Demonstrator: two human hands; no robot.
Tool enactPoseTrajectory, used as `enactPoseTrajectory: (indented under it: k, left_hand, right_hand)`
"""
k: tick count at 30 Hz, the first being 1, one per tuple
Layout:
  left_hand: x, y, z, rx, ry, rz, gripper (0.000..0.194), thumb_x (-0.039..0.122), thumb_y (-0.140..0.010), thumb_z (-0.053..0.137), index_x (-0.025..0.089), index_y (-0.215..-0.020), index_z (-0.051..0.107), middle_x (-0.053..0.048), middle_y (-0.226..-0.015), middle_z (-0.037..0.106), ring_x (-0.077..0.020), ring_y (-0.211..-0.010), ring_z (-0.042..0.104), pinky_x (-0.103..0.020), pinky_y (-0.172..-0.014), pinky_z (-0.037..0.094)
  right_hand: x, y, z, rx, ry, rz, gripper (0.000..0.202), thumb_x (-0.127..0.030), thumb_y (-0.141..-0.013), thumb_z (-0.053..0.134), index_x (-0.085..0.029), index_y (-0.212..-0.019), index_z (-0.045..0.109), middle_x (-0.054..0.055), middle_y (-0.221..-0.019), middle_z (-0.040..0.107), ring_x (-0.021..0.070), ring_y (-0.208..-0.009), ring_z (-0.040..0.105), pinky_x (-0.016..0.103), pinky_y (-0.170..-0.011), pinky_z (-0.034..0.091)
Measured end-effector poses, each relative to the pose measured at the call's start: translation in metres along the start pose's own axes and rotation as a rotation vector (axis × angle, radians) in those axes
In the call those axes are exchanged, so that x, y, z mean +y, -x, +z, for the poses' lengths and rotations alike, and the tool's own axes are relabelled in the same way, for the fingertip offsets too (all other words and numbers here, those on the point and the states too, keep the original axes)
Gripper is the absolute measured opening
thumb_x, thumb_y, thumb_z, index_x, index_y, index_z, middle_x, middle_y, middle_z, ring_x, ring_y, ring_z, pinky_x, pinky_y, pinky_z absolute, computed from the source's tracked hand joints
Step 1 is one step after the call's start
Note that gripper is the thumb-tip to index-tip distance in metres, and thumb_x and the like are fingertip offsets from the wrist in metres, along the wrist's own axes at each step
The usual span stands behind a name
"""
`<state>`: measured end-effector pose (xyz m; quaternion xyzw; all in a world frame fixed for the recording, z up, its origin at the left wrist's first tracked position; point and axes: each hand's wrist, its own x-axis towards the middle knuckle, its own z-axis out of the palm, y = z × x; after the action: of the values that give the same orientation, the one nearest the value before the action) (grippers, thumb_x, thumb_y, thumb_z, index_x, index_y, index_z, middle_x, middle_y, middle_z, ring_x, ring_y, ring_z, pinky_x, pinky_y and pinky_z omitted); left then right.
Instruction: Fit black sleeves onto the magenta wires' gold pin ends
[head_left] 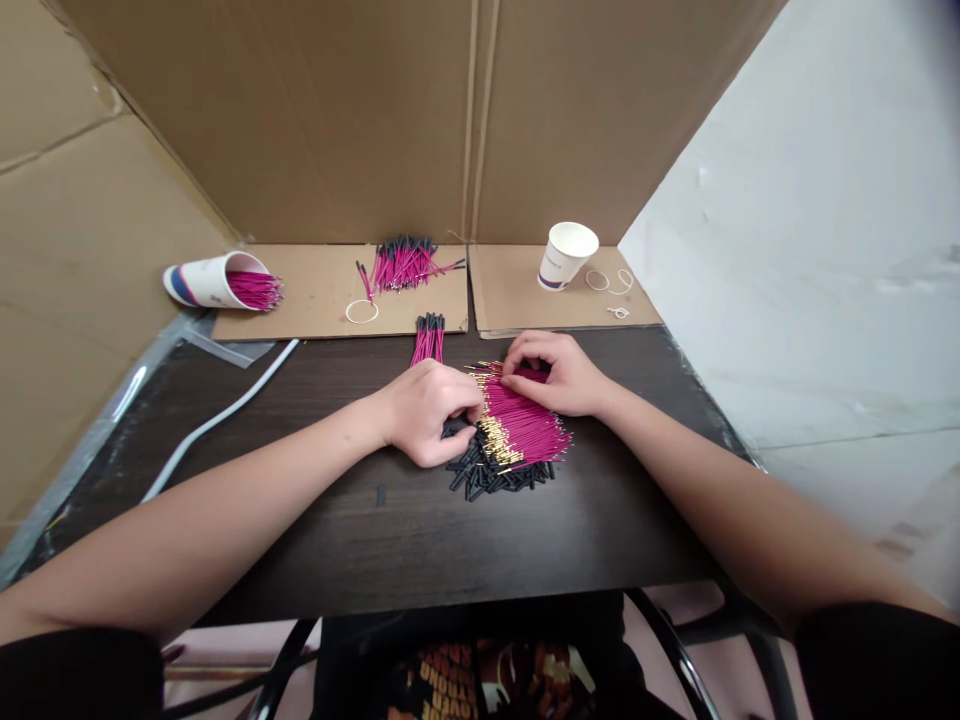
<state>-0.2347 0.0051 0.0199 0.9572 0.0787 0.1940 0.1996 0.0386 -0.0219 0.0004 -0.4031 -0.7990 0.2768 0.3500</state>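
A pile of magenta wires [529, 420] with gold-coloured ends lies on the dark table. Short black tubes [499, 480] are heaped along its near and left edges. My left hand [435, 410] is closed in a pinch over the left side of the tubes; what its fingertips hold, if anything, is hidden. At the far side of the wires, my right hand [559, 372] has its thumb and fingers curled together, touching the pile. Nothing clear shows between those fingertips. Just beyond my left hand lies a small bundle of black-capped magenta wires [429, 338].
More black-capped wires [405, 264] lie on a cardboard sheet [315, 318] at the back. A tipped paper cup [206, 283] holds magenta wires at left. An upright paper cup [568, 256] stands back right near rubber bands [619, 283]. A white cable [217, 420] crosses the table's left side.
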Motion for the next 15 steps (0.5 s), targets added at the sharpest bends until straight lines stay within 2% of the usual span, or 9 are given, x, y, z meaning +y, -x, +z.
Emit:
enactPoseTrajectory:
  k: [6,15]
  left_hand:
    - [0.0011,-0.0006,0.0007,0.023,0.026,0.011,0.009,0.018,-0.078,0.061,0.022,-0.081,0.068,-0.001,-0.068,0.062,-0.0176,-0.06,0.058,-0.033,-0.058,0.049]
    - [0.0047,-0.0021,-0.001,-0.018,0.039,-0.027,0.007,0.017,-0.076,0.063,0.022,-0.079,0.067,-0.001,-0.07,0.064,-0.0167,-0.06,0.058,-0.033,-0.056,0.047]
  right_hand:
    - [-0.002,-0.0004,0.0009,0.02,-0.019,0.022,0.012,-0.033,-0.096,0.078,-0.023,-0.092,0.084,0.005,-0.095,0.077,0.0173,-0.075,0.063,0.035,-0.068,0.049]
    - [-0.0009,-0.0001,0.0026,0.017,0.013,0.007,0.015,-0.03,-0.099,0.073,-0.021,-0.087,0.077,0.006,-0.092,0.075,0.0168,-0.073,0.06,0.034,-0.066,0.048]
